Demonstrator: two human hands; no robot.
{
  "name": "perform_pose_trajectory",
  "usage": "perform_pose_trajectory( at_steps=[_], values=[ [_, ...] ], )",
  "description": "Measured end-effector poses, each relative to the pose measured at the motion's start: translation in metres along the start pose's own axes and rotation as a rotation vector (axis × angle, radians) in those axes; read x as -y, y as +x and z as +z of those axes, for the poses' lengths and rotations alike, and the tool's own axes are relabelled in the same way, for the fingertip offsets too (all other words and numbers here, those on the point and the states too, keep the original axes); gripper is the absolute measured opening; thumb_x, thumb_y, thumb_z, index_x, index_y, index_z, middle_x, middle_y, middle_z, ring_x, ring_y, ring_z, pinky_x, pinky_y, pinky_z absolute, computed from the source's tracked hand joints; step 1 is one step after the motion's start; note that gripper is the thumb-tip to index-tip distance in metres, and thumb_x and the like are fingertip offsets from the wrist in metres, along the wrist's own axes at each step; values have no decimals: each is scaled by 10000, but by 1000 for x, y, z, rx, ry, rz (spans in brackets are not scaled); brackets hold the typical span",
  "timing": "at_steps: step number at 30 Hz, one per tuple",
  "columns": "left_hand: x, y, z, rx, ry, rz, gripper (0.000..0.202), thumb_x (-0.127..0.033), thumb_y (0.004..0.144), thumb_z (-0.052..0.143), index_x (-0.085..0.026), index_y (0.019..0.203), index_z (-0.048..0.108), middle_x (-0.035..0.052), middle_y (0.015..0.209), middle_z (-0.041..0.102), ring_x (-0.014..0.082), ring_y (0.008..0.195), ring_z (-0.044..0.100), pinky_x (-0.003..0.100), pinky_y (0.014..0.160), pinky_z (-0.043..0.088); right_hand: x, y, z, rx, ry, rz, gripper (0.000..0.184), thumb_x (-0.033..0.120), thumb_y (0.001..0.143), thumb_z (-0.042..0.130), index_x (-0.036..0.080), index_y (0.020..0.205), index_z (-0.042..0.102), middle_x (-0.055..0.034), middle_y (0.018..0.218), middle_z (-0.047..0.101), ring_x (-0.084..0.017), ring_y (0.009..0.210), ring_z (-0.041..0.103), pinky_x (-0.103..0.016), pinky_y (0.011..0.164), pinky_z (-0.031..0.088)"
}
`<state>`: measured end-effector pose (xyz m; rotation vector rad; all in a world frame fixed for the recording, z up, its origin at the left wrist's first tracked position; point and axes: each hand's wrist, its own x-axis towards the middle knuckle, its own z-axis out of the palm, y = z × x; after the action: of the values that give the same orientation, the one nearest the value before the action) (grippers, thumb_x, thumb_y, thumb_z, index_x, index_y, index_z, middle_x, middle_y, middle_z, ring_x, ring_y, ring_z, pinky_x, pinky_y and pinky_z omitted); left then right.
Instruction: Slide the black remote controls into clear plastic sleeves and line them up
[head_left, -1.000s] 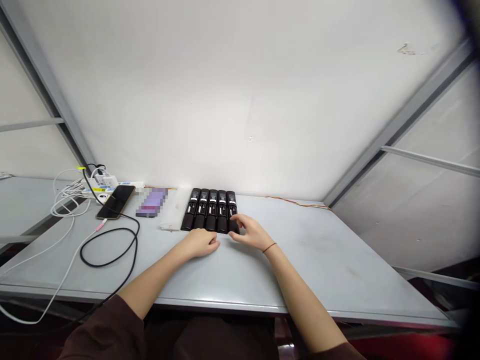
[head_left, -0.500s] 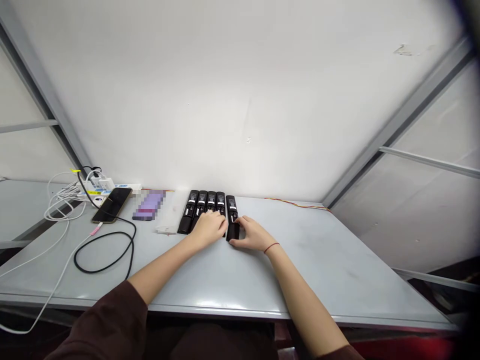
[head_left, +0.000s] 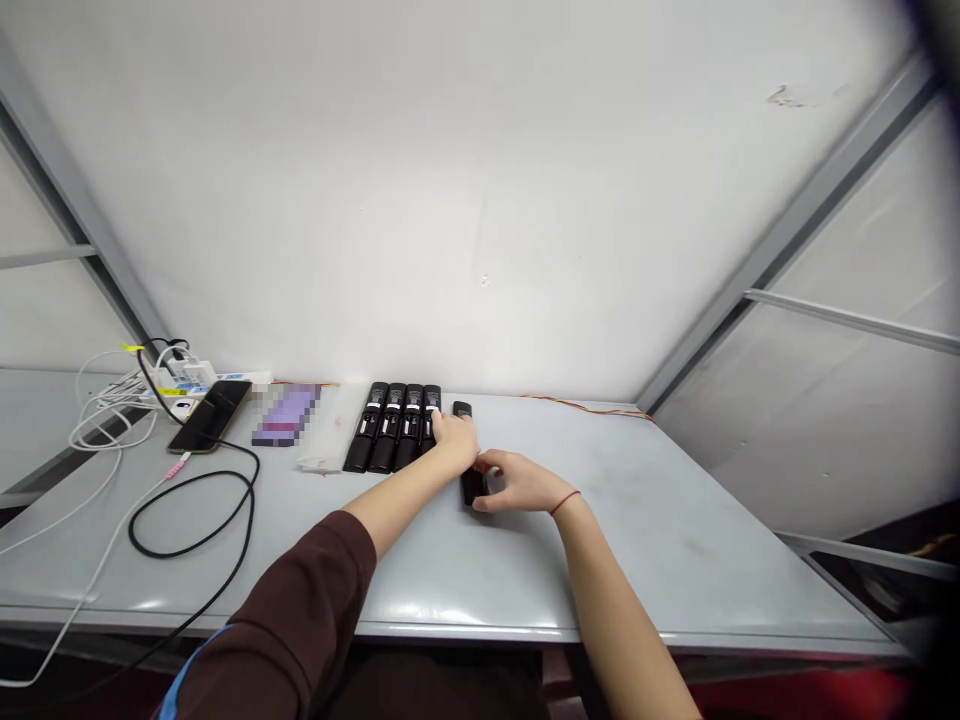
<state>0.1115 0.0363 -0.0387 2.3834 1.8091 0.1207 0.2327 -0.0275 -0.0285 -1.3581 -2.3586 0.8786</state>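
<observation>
Several black remote controls (head_left: 390, 428) lie side by side at the back of the grey table (head_left: 675, 540). One more black remote (head_left: 470, 487) sits apart, to their right and nearer me. My right hand (head_left: 521, 482) is curled round its near end and grips it. My left hand (head_left: 454, 440) reaches across and rests on the upper part of that same remote, fingers closed over it, just right of the row.
A dark phone (head_left: 210, 415) with a black cable (head_left: 187, 510) lies at the left, beside a power strip with white cables (head_left: 150, 385). A purple item (head_left: 283, 415) and a clear plastic piece (head_left: 322, 440) lie left of the remotes. A white wall stands behind.
The rightmost remote has been drawn out of the row, to the right and towards me, by my right hand. My left hand moved from the table edge up onto that remote.
</observation>
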Motion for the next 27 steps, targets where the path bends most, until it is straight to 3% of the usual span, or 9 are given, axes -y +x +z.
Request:
perform_pose_trajectory(
  at_steps=[4, 9, 12, 14, 17, 20, 24, 27],
  values=[
    [-3, -3, 2, -15, -90, 39, 428, -197, 754, 595, -54, 1151, 529, 251, 1129, 562, 328, 1041, 559, 389, 855, 352, -6, -5, -6, 75, 145, 53, 403, 347, 626, 723, 187, 990, 660, -49, 957, 671, -213, 865, 604, -343, 783, 486],
    [3, -14, -5, -101, -426, 129, 308, -175, 790, 516, -123, 1093, 526, 187, 1107, 561, 279, 924, 609, 349, 772, 429, -4, -12, -16, 120, 260, 45, 361, 349, 681, 693, 179, 998, 661, -58, 978, 669, -208, 889, 611, -358, 824, 489],
    [26, -24, -19, -179, -799, 103, 360, -229, 806, 529, -175, 1158, 476, 92, 908, 626, 202, 746, 623, 310, 711, 451, 4, -11, -19, 56, 310, 1, 348, 362, 734, 653, 186, 1034, 648, -73, 1046, 649, -211, 946, 603, -371, 845, 490],
    [48, -31, -27, -155, -1155, 54, 398, -308, 819, 543, -212, 1194, 448, 40, 828, 627, 142, 610, 595, 260, 610, 453, 12, -6, -20, -34, 294, -18, 347, 375, 748, 644, 198, 1047, 639, -76, 1082, 637, -220, 990, 591, -383, 854, 487],
    [79, -42, -33, -88, -1651, -118, 381, -471, 861, 457, -191, 1113, 516, 41, 807, 635, 102, 524, 556, 220, 510, 436, 31, 4, -18, -195, 194, -35, 348, 379, 736, 664, 214, 1040, 628, -70, 1083, 636, -227, 998, 590, -397, 838, 487],
    [99, -52, -28, -11, -1928, -238, 486, -534, 888, 359, -131, 1012, 599, 65, 748, 651, 119, 552, 583, 237, 553, 476, 54, 17, -11, -312, 96, -174, 353, 356, 736, 673, 233, 1060, 607, -61, 1094, 630, -222, 1006, 587, -381, 811, 500],
    [106, -60, -17, 17, -2115, -214, 514, -533, 892, 364, -121, 1031, 639, 91, 855, 687, 181, 763, 646, 292, 714, 517, 73, 38, 10, -413, -9, -442, 383, 318, 738, 682, 230, 1096, 580, -89, 1201, 577, -233, 1102, 555, -397, 892, 488],
    [105, -64, -15, 31, -2168, -201, 502, -506, 905, 360, -117, 1057, 640, 98, 917, 690, 193, 845, 643, 309, 789, 511, 69, 52, 31, -454, -117, -556, 371, 291, 762, 658, 206, 1113, 573, -120, 1229, 563, -258, 1190, 501, -424, 940, 461]
  ],
)
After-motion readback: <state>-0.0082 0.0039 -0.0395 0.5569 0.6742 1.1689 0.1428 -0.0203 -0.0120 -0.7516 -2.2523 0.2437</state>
